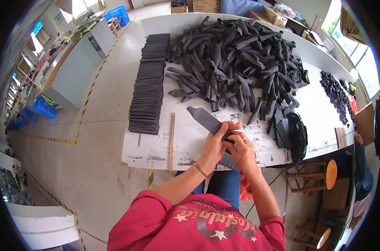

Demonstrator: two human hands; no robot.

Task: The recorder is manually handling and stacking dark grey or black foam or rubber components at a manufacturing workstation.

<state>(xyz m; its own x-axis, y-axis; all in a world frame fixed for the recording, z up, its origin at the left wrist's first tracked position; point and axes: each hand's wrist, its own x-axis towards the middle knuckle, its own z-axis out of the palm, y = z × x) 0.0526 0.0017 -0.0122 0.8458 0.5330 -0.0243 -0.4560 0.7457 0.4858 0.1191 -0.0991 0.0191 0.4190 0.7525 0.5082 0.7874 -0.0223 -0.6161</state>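
Over the front edge of the white table, my left hand (216, 144) and my right hand (242, 147) meet on one dark grey fabric strip (204, 118). The strip slants from upper left to lower right, its far end free above the tabletop and its near part passing below my hands. The fingers of both hands are closed on its middle. Beyond them lies a large loose heap of the same dark strips (236, 58). Left of the heap runs a long neat row of flat, stacked strips (147, 90).
A wooden stick (172, 142) lies near the front left of the table (152, 150). At the right front, a black bag (298, 136) holds dark pieces. Wooden stools (330, 174) stand at the right. Another person (362, 175) is at the far right edge.
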